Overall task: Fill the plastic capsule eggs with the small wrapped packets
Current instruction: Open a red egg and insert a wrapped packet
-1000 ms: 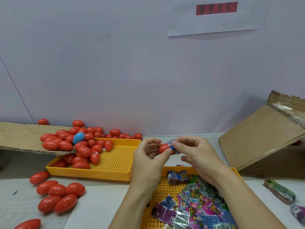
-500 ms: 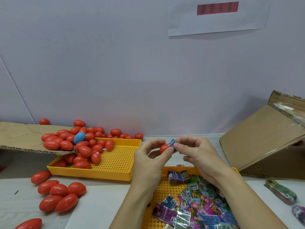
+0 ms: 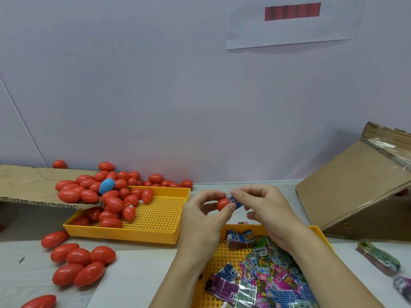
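A red capsule egg piece [image 3: 223,204] sat raised above the counter [image 3: 26,252], pinched between the thumb and fingers of the left hand [image 3: 203,215], while the right hand [image 3: 263,204] pinched a small blue wrapped packet [image 3: 234,200] against the egg's open side; whether the packet was partly inside could not be told. The 2 hands met at the egg, just above the far rim of a yellow perforated tray [image 3: 219,254] holding a heap of wrapped packets [image 3: 266,274] in pink, green, blue and purple. Several wrappers showed a "6+" mark; other print on them was too small to read. To the left, a second yellow perforated tray [image 3: 155,216] held a pile of closed red eggs [image 3: 111,203] spilling from a flattened cardboard sheet [image 3: 24,185], with 1 blue egg [image 3: 107,186] among them. More red eggs [image 3: 77,263] lay loose on the counter in front of that tray, beside a white sheet [image 3: 135,276] under the left forearm. On the right, a cardboard box [image 3: 355,192] with clear tape on its flap leaned tilted, and a green wrapped packet [image 3: 380,257] lay on the counter near it. On the pale wall [image 3: 155,85] hung a white paper [image 3: 291,30] bearing a red-and-black striped bar [image 3: 292,11] with no legible writing.
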The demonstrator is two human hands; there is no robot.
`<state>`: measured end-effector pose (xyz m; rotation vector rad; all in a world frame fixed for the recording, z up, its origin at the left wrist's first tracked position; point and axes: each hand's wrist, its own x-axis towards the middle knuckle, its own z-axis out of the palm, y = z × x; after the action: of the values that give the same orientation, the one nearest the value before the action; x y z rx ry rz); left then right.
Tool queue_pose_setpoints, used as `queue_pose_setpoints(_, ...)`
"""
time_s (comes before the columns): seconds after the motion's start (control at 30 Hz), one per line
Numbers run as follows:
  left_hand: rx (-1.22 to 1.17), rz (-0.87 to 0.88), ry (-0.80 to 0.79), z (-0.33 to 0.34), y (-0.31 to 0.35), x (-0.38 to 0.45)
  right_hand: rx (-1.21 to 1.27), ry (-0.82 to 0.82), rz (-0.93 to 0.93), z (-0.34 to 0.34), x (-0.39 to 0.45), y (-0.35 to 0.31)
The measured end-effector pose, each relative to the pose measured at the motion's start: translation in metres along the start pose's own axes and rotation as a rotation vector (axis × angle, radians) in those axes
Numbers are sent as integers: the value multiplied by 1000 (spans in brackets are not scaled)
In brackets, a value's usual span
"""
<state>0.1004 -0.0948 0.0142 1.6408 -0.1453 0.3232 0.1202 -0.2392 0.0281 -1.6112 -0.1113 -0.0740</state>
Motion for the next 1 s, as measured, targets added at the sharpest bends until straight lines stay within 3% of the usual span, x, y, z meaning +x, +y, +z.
queue_pose_setpoints(0.53,93,27,28,0,0,0,24,-24,18,0,-2,-2)
queue_pose_setpoints(0.83,103,35,30,1,-1,0,-63,-49,-100,1,-5,-6)
queue_pose_setpoints(1.0,-11,-12,67,-1,-1,0,-59,-32,-124,1,-4,-4)
